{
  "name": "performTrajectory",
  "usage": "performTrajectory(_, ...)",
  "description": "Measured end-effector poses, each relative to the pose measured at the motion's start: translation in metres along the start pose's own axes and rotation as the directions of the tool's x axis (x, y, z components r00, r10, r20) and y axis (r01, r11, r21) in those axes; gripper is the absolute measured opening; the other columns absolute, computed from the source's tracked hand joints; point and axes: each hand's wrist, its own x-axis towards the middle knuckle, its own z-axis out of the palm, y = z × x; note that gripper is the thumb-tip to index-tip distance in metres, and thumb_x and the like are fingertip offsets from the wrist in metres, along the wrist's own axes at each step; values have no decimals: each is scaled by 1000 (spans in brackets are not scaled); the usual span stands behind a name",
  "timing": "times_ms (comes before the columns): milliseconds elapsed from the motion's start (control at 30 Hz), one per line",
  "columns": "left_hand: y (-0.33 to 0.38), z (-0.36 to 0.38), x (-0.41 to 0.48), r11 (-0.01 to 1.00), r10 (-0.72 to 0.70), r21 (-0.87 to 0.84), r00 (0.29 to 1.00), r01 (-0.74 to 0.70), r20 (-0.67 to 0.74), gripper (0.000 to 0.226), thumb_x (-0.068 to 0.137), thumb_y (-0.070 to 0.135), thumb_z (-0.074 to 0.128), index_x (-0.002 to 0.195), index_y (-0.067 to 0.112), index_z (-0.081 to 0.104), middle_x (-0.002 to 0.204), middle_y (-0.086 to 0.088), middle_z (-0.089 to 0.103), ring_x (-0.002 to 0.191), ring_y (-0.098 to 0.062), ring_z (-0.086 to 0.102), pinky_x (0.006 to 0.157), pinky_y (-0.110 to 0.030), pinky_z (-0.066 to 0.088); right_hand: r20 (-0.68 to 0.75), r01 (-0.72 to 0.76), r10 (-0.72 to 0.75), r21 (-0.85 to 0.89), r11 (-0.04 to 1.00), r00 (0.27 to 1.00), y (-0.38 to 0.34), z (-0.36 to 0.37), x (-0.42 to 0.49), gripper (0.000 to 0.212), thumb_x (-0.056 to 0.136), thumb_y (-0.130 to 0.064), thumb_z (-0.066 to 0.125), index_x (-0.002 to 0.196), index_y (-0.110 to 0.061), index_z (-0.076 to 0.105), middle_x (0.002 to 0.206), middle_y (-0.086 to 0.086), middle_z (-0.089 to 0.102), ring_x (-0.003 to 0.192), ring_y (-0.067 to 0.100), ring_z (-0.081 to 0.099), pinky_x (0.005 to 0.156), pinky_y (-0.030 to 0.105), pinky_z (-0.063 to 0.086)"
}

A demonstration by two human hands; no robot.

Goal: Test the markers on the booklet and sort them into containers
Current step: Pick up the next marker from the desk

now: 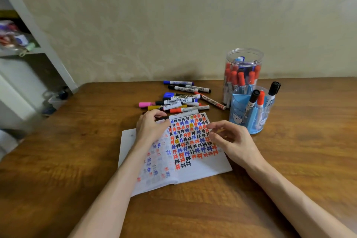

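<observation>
At the far left stands a white shelf (29, 52) with some blurred small things on it. A brown wooden table (58, 160) fills the lower part of the view.

An open booklet (202, 168) lies in the middle of the table. Its left page has pale marks, and its right page is covered with many black, red, blue and a few yellow marks. The left hand (151, 126) lies on the far left corner of the booklet. Its fingers are curled round the black end of a marker (183, 114), and the white body of this marker lies along the far edge of the right page.

Just behind the booklet is a loose pile of markers (179, 100) flat on the table, with blue, black, red, yellow and pink caps.

The right hand (233, 141) hovers over the right side of the booklet. Its fingers (216, 124) are loosely bent and spread apart, and they hold nothing.

To the right, near the wall, stands a clear jar (243, 58) full of upright markers, mostly with red caps and some with blue. In front of it, touching or almost touching, is a blue holder (239, 120) with compartments. It contains a few upright markers, two with black caps and one with a red cap.
</observation>
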Motion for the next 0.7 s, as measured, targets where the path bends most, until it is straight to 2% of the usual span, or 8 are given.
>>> performTrajectory(100, 0, 0, 0, 997, 68, -20, 998, -68, -6, 18, 89, 30, 77, 100, 36, 64, 113, 15, 57, 121, -14, 54, 103, -45, 48, -5, 1, -1, -7, 1000, 1000, 0, 0, 0, 17, 96, -25, 73, 113, -29, 76, 104, -11, 75, 93, 2, 71, 78, 19, 60)
performTrajectory(200, -1, 1, -2, 989, 143, -43, 989, -145, -29, 15, 92, 26, 76, 100, 32, 65, 107, 19, 58, 116, -11, 56, 98, -38, 48, -5, 6, -7, -7, 1000, 1000, 0, 0, 0, 16, 96, -25, 73, 112, -29, 76, 105, -12, 76, 94, 3, 71, 80, 19, 60)
performTrajectory(300, -1, -1, -2, 983, 169, -69, 986, -169, -8, 28, 92, 25, 76, 118, 31, 65, 115, 14, 61, 120, -12, 57, 98, -35, 48, -2, 2, -2, -4, 1000, 1000, -1, -1, -1, 17, 97, -25, 73, 112, -29, 76, 104, -13, 75, 93, 1, 71, 79, 18, 60)
performTrajectory(400, 2, -3, -1, 986, 148, 59, 986, -153, 83, 31, 97, 29, 70, 128, 31, 66, 140, 4, 57, 137, -18, 47, 113, -47, 43, 4, 3, -3, -8, 1000, 1000, -1, -1, -1, 17, 97, -25, 73, 113, -30, 76, 105, -14, 75, 93, -1, 70, 77, 16, 59)
performTrajectory(433, 2, -3, 0, 983, 155, 81, 984, -163, 94, 30, 98, 29, 69, 128, 31, 66, 143, 2, 55, 139, -20, 46, 114, -47, 42, 4, 3, -3, -6, 1000, 1000, -2, -1, -1, 17, 97, -25, 73, 113, -29, 76, 105, -13, 75, 93, -1, 70, 76, 15, 58)
performTrajectory(567, 0, -2, -1, 976, 213, 36, 975, -216, 70, 24, 98, 24, 68, 122, 27, 68, 138, 2, 59, 132, -17, 53, 98, -31, 44, -7, 8, -8, -10, 1000, 1000, -2, 0, 0, 16, 97, -25, 73, 112, -28, 76, 105, -12, 75, 93, -1, 71, 77, 14, 58)
performTrajectory(633, -1, 0, -2, 973, 232, -13, 971, -232, 54, 19, 97, 23, 70, 115, 29, 68, 133, 5, 64, 128, -14, 57, 97, -32, 47, -8, 12, -12, -20, 1000, 1000, -2, 1, 0, 16, 97, -26, 73, 112, -28, 76, 105, -13, 75, 94, 0, 71, 78, 14, 58)
performTrajectory(700, -1, 3, -6, 970, 240, -44, 970, -239, 44, 15, 97, 25, 71, 109, 33, 68, 129, 7, 66, 126, -14, 58, 101, -39, 51, -8, 13, -13, -27, 1000, 1000, -2, 2, 0, 15, 97, -25, 73, 112, -28, 76, 104, -13, 75, 93, 0, 71, 77, 13, 58)
